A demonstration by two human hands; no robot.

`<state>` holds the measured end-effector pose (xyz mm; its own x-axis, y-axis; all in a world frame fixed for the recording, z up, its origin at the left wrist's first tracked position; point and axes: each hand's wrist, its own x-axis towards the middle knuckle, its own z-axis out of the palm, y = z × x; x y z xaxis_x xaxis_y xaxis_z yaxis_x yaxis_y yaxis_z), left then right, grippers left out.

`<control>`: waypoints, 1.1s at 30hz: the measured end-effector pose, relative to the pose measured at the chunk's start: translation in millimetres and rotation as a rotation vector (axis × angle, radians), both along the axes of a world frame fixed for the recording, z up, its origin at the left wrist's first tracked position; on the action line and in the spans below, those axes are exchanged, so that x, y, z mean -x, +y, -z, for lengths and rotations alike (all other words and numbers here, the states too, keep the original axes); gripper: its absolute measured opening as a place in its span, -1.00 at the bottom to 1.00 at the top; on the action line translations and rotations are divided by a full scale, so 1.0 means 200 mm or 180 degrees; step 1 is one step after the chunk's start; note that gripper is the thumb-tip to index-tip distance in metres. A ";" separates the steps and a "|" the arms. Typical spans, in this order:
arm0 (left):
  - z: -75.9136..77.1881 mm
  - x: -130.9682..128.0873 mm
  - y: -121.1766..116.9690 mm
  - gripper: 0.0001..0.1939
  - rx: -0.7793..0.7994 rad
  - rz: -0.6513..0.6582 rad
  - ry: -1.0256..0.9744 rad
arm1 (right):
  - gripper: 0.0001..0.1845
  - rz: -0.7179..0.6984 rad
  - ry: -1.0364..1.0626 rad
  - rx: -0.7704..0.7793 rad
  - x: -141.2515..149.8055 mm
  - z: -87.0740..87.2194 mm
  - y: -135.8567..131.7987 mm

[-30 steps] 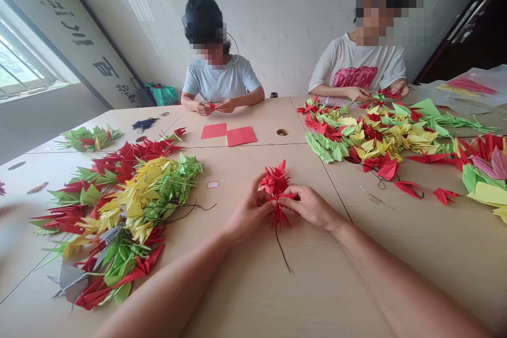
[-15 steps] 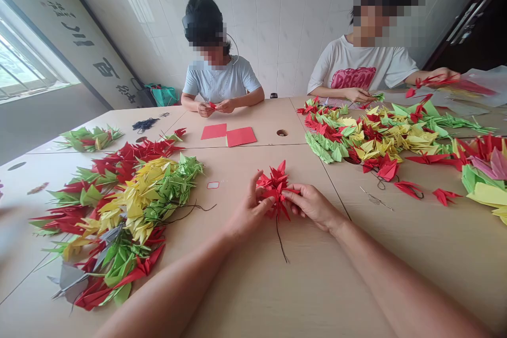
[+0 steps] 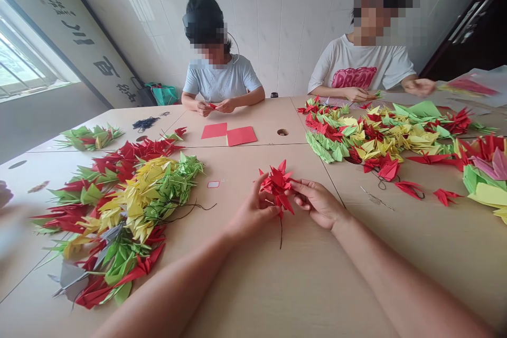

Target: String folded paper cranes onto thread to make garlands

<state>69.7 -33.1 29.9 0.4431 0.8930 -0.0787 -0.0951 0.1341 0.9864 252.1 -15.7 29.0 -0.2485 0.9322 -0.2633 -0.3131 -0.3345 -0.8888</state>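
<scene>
Both my hands meet over the middle of the wooden table (image 3: pixel 301 285) around a small bunch of red folded paper cranes (image 3: pixel 278 184) strung on a dark thread (image 3: pixel 281 232). My left hand (image 3: pixel 250 212) pinches the bunch from the left, thumb and fingers closed on its lower part. My right hand (image 3: pixel 319 202) grips it from the right with curled fingers. The thread's loose end hangs down onto the table between my wrists.
A long string of red, yellow and green cranes (image 3: pixel 122 206) lies at left, another heap (image 3: pixel 372 137) at right. Two red paper squares (image 3: pixel 228 134) lie mid-table near a hole (image 3: pixel 282 132). Two people sit opposite, one (image 3: pixel 217 76) folding red paper, one (image 3: pixel 362 66) handling cranes.
My hands have shifted slightly up the thread, so less of it trails below. The person at the right pulled an outstretched arm back and the red cranes it held now lie on the heap.
</scene>
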 end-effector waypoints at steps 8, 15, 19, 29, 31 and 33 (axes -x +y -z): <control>-0.04 0.00 0.00 -0.58 0.0176 -0.0257 -0.0277 | -0.47 -0.0277 -0.0648 -0.0947 0.02 -0.04 -0.05; -0.03 0.00 0.01 -0.65 0.0172 -0.0484 -0.0219 | -0.76 -0.0452 -0.1131 -0.1433 0.05 -0.01 -0.05; -0.04 -0.01 0.01 -0.64 0.0053 -0.0470 -0.0105 | -0.77 -0.0326 -0.0998 -0.1294 0.05 0.00 -0.04; -0.02 -0.02 0.00 -0.58 -0.0351 -0.0323 0.0375 | -0.77 -0.0091 -0.1653 -0.1500 0.05 0.00 -0.04; -0.02 -0.02 0.00 -0.60 -0.0360 -0.0428 0.0465 | -0.76 -0.0116 -0.1513 -0.1423 0.05 -0.01 -0.05; -0.01 -0.01 0.01 -0.63 -0.0416 -0.0544 0.0549 | -0.75 -0.0147 -0.1363 -0.1315 0.05 -0.01 -0.05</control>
<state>72.2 -30.6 32.8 0.2753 0.9612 -0.0192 0.0655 0.0011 0.9979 242.3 -25.1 31.8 -0.2429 0.9695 0.0330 0.1084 0.0610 -0.9922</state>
